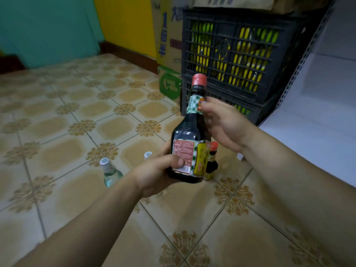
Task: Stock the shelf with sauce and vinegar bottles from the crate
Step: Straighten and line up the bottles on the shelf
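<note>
The dark glass sauce bottle [189, 130], with a red cap and green-checked labels on neck and body, is held upright and slightly tilted in the air between both hands, above the floor. The left hand [159, 171] grips its base from the left, thumb pressed across the lower label and fingers wrapped round behind. The right hand [225, 123] meets it higher up, fingers and thumb curled about the neck at the neck label, palm turned towards the camera.

Just behind the bottle's base and below the right hand, a small dark bottle with a red cap [212, 163] stands on the floor, partly hidden. To the left of the left hand stands a clear glass bottle with a white cap [110, 171], and a second white cap [148, 155] shows just above the left hand's knuckles, the rest of it hidden.

All stand on a beige patterned tile floor [77, 132]. Beyond the right hand rise two stacked dark plastic lattice crates [240, 54] with yellow-green packs showing through the bars. Left of the crates are brown cardboard boxes [169, 41], with a green printed carton [169, 84] below. To the right of the right hand runs a white metal shelf [317, 116] with a perforated grey upright [300, 60].
</note>
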{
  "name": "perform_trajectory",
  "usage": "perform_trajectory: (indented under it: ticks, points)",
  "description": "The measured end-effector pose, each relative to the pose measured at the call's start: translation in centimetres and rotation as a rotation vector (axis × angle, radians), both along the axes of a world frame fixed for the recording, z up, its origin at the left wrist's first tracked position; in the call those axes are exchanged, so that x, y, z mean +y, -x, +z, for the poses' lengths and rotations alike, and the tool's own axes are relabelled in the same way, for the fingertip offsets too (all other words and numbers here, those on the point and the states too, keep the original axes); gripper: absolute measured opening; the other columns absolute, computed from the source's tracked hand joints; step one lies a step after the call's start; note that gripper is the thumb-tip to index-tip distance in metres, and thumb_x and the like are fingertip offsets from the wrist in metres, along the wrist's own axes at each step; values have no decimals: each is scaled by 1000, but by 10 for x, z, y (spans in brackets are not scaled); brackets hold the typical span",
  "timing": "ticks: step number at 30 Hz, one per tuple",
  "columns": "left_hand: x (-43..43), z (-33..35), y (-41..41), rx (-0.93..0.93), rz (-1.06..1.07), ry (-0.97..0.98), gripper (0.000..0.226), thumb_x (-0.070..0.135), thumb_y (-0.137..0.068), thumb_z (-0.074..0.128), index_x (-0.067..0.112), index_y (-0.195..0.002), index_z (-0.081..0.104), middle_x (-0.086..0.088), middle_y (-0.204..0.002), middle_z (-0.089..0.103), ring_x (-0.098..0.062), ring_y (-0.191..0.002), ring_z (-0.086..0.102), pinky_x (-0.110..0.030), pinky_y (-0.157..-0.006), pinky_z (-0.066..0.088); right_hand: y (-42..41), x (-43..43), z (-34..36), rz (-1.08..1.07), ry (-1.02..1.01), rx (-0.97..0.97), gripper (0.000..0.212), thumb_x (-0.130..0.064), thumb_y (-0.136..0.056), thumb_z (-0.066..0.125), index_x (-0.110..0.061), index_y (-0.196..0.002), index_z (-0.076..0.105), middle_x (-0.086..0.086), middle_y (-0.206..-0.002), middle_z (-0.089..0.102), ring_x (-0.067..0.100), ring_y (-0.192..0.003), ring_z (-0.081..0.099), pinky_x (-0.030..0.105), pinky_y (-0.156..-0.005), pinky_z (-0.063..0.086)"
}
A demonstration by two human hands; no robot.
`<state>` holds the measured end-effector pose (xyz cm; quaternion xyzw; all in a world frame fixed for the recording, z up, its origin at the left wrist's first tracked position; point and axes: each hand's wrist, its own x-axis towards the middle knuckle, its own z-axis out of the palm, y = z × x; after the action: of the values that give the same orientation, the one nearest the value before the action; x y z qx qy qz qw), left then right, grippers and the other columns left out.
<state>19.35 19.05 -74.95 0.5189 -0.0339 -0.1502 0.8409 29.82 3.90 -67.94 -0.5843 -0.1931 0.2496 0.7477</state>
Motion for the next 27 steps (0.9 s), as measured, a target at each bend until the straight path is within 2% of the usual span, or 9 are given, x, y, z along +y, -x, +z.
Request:
perform_trajectory:
  ticks: [3,5,8,10,12,17,21,24,27]
  points:
    - [8,13,7,35,-30,24,78,12,-49,65,12,-125,49,-15,-101,69,-29,-85,68,-40,-71,57,9,10,6,-8,-78,-23,21,-5,-94,52,-13,-112,58,17,-108,63,26,-92,63,39,-84,53]
    - [7,22,9,6,41,-62,76,16,-49,67,15,-124,51,-14,-104,69,-29,-89,67,-42,-78,56,13,17,11,-92,-97,-87,22,-4,-91,58,-15,-110,59,7,-96,70,21,-85,68,37,-78,57]
    - [6,39,6,-141,226,-325,86,15,-59,74,36,-134,40,-6,-119,61,-23,-102,64,-40,-82,55,13,19,18,-315,-55,-169,26,-8,-86,68,-20,-107,58,1,-87,72,16,-79,71,33,-71,57]
    - [6,47,3,-262,288,-526,96,15,-64,80,56,-131,25,6,-120,57,-12,-104,62,-28,-78,55,11,18,22,-454,-46,-194,28,-11,-85,71,-20,-107,56,0,-89,71,12,-76,71,29,-66,56]
    - [2,52,1,-321,296,-582,97,12,-65,83,64,-125,27,11,-116,59,-11,-102,62,-26,-75,55,10,17,26,-530,-49,-202,32,-14,-86,71,-18,-113,55,2,-92,70,9,-74,71,24,-62,54]
    - [-5,59,3,-342,306,-339,88,7,-61,77,49,-130,40,3,-113,67,-25,-101,66,-37,-78,56,13,4,36,-316,15,-354,38,-35,-86,64,-29,-123,56,-5,-96,73,10,-89,71,24,-70,54]
    - [-7,66,4,-318,309,-194,91,7,-64,75,37,-140,36,-9,-118,65,-34,-104,64,-44,-79,54,19,-4,39,-124,263,-504,87,-59,-68,66,-54,-142,22,-6,-132,59,14,-112,63,40,-92,53]
    - [-5,72,5,-295,229,-176,83,10,-71,68,34,-143,33,-10,-121,64,-36,-104,64,-48,-82,54,22,-3,39,-190,281,-497,84,-65,-65,59,-57,-140,22,-8,-137,53,14,-114,60,47,-97,48]
    - [-7,76,6,-269,199,-213,80,11,-73,63,34,-143,34,-9,-119,65,-36,-104,64,-51,-83,54,21,-7,38,-242,265,-431,82,-59,-69,58,-49,-144,28,-16,-130,55,4,-105,63,38,-94,50]
